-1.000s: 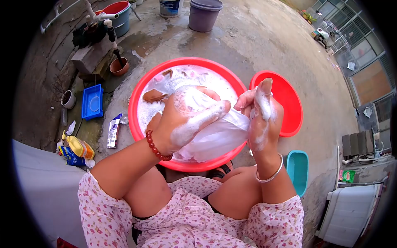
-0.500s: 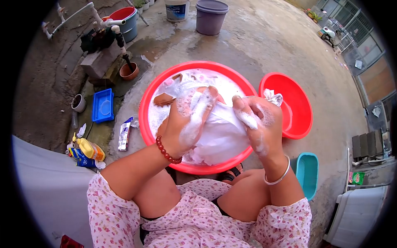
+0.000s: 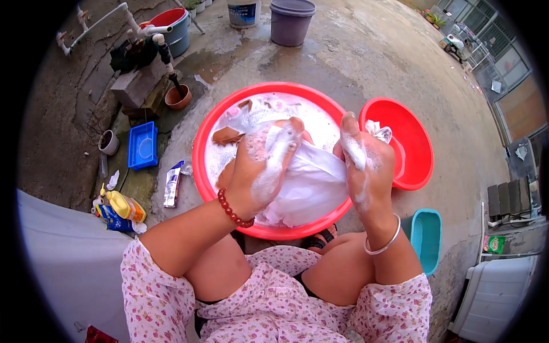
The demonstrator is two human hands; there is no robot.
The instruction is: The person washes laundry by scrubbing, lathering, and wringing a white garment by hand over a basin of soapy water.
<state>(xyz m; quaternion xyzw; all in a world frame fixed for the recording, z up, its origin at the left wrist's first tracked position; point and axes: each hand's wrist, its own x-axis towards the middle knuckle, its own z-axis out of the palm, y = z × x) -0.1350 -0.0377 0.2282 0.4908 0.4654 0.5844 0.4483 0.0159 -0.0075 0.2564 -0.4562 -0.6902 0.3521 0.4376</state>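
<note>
White cloth (image 3: 313, 186) in hand, soaping under way

Soapy and bunched, the white cloth is held over the near half of the large red basin (image 3: 274, 87), its lower folds hanging toward the near edge; whether they touch the water is hard to tell. The left hand (image 3: 266, 160), with a red bead bracelet (image 3: 230, 208) at the wrist, has its fingers clamped on one side of the cloth, thumb uppermost. The right hand (image 3: 369, 166), wearing a pale bangle (image 3: 386, 237), has its fingers curled round the other side, thumb pointing up; their tips are hidden. Between the hands the cloth's upper part is drawn fairly taut. Lather coats both thumbs and the backs of both hands.

The work looks partway along. The cloth appears wetted and soaped, but with this much foam about it seems neither rinsed nor wrung. More looks left in the large basin: a brown item (image 3: 227, 136) pokes through the suds (image 3: 320, 119) near the left edge, and smaller bits show toward the far edge. Just inside the left edge of the smaller red basin (image 3: 416, 148) sits a crumpled white piece (image 3: 377, 131), probably cloth. It may be one already washed, though nothing confirms that. That basin stands just beside the large basin's right edge, with a teal tub (image 3: 426, 243) nearer the right forearm.
</note>
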